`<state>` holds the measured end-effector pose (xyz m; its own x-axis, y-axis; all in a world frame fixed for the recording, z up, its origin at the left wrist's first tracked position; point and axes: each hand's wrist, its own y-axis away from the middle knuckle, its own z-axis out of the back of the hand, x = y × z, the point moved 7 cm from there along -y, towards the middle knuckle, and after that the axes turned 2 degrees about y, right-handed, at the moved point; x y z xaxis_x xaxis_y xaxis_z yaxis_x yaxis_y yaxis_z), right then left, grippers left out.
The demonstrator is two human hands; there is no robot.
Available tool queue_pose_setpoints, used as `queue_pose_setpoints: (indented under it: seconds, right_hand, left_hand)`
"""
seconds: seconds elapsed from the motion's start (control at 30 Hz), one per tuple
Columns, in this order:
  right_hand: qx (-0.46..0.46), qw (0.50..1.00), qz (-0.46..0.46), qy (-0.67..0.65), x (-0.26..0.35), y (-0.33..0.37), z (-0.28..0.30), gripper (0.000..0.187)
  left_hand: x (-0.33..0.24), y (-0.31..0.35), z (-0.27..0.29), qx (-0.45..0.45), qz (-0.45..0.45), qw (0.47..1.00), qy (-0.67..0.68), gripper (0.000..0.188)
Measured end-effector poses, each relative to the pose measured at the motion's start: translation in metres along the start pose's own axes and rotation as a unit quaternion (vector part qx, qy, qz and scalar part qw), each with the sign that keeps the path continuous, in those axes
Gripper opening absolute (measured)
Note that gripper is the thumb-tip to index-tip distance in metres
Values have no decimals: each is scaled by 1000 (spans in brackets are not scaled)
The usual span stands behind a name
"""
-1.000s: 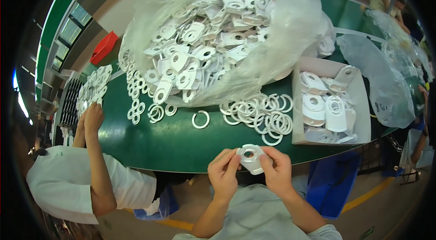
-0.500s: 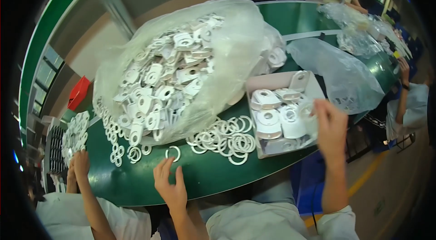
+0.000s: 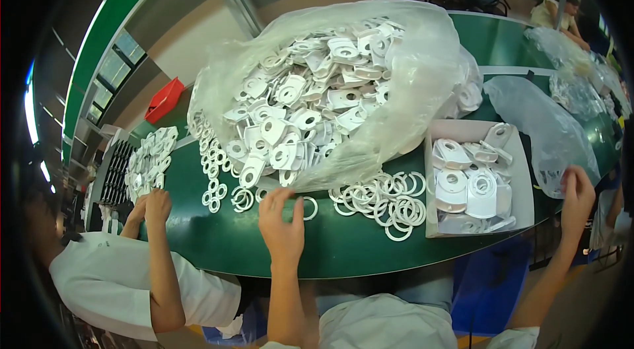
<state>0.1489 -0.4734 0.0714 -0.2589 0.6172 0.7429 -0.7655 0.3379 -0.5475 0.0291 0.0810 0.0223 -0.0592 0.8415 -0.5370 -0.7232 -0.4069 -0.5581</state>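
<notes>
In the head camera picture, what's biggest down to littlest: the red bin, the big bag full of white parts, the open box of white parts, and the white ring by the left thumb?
1. Big bag
2. Open box
3. Red bin
4. White ring

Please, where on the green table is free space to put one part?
One bare strip of green table lies along the near edge, between the left hand, the white rings and the open box. Another lies between that hand and the co-worker's hand. Crowded: the plastic bag full of white parts, and the box.
</notes>
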Motion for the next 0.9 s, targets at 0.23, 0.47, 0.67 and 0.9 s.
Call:
queue_pose_setpoints:
  seconds: [0.23, 0.47, 0.67, 0.9]
  right_hand:
    - [179, 771, 375, 483, -161, -80, -83, 35]
    - [335, 817, 111, 456, -109, -99, -172, 28]
    - [169, 865, 378, 284, -208, -190, -176, 23]
    - [180, 954, 199, 138, -141, -143, -155, 38]
  left_hand:
    - [-5, -70, -36, 9, -18, 996, -88, 38]
    - [-23, -64, -15, 26, -72, 995, -60, 39]
    - [-48, -9, 28, -2, -38, 997, 74, 45]
    - [-52, 36, 27, 23, 38, 984, 174, 46]
